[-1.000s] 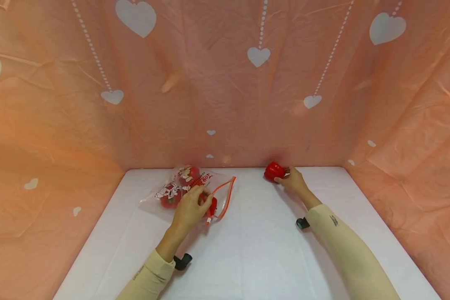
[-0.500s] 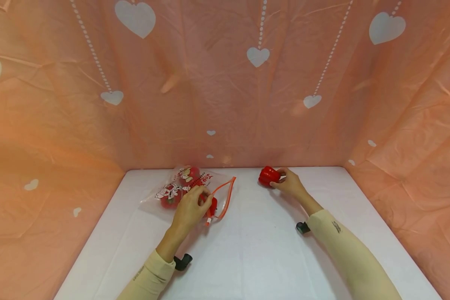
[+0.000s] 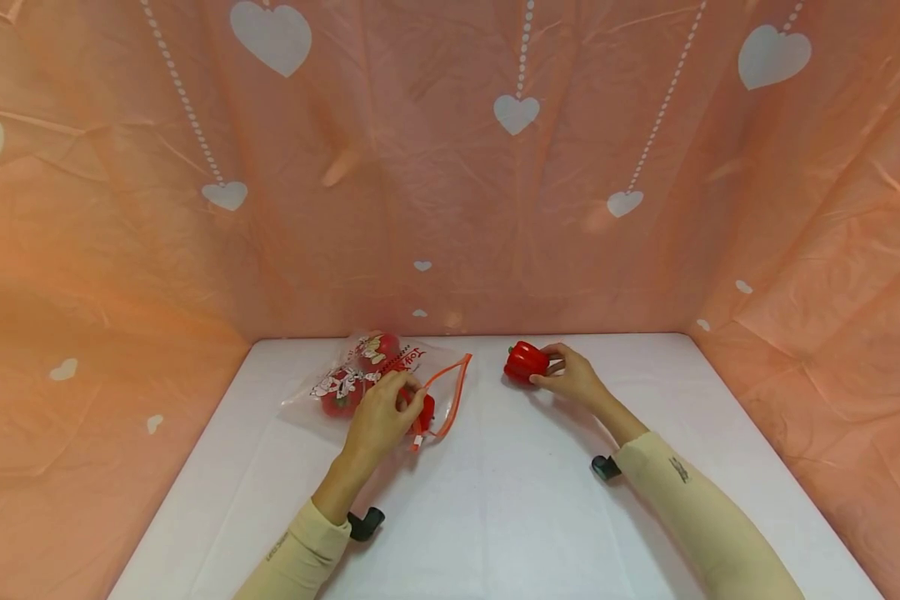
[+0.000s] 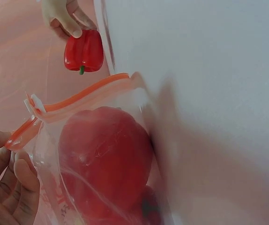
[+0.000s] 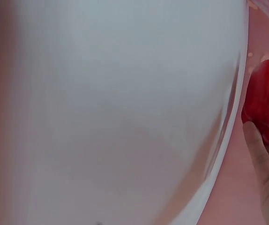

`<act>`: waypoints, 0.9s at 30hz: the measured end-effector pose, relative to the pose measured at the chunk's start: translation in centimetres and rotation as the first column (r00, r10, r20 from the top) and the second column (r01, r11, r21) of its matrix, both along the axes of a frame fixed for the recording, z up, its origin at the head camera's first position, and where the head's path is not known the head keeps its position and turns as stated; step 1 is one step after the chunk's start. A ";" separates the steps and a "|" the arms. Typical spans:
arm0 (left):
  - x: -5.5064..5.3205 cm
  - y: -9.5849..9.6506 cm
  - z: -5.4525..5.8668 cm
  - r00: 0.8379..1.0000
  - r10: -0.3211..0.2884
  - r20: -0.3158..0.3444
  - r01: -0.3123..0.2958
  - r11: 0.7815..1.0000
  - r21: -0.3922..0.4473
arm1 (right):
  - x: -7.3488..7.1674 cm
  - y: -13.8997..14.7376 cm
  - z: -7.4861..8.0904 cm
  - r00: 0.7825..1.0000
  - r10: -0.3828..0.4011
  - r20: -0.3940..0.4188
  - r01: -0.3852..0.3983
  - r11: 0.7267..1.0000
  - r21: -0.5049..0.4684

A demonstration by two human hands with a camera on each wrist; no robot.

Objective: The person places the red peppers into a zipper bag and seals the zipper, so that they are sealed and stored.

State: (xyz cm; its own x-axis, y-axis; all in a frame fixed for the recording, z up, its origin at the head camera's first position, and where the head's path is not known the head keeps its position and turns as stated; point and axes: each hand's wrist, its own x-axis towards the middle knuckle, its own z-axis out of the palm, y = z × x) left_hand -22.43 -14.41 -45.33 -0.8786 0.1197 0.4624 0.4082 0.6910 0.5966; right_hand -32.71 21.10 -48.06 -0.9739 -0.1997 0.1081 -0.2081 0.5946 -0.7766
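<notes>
A clear printed zip bag with an orange-red edge lies at the left rear of the table, several red vegetables inside it. One of these is a red bell pepper, large in the left wrist view. My left hand pinches the bag's orange edge between thumb and finger, so the mouth gapes. To the right of the bag, my right hand grips another red bell pepper by its bottom end, its green stem pointing left toward the bag. The right wrist view shows this pepper only partly.
The white table meets an orange sheet with white hearts at its back edge, and the same sheet hangs on both sides. A dark camera mount juts from the left wrist, another mount from the right.
My right hand has carried its bell pepper left and slightly nearer, toward the bag, and the stem has come into sight. My left hand and the bag have stayed in place.
</notes>
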 end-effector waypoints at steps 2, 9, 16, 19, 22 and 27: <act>0.0 0.0 0.0 1.000 0.001 -0.003 -0.001 1.000 -0.001 | 0.4 -0.2 0.0 1.000 0.008 0.001 -0.008 1.000 -0.013; 0.0 0.1 0.0 1.000 0.002 0.005 -0.002 1.000 0.006 | 1.4 -1.1 0.0 0.998 0.067 0.008 -0.066 0.997 -0.049; 0.0 0.0 0.0 1.000 0.000 -0.003 0.000 1.000 0.005 | 2.3 -2.5 -0.1 0.991 0.131 0.017 -0.129 0.988 -0.088; 0.0 0.0 -0.1 1.000 -0.001 -0.011 0.001 1.000 0.001 | 2.7 -3.1 0.0 0.990 0.141 0.024 -0.138 0.986 -0.093; 0.0 0.0 -0.1 1.000 -0.003 -0.012 0.003 1.000 -0.002 | 3.0 -3.5 0.1 0.988 0.151 0.026 -0.147 0.984 -0.097; 0.0 0.1 -0.2 1.000 0.001 -0.004 -0.001 1.000 -0.006 | 3.3 -4.2 0.2 0.985 0.173 0.021 -0.170 0.979 -0.113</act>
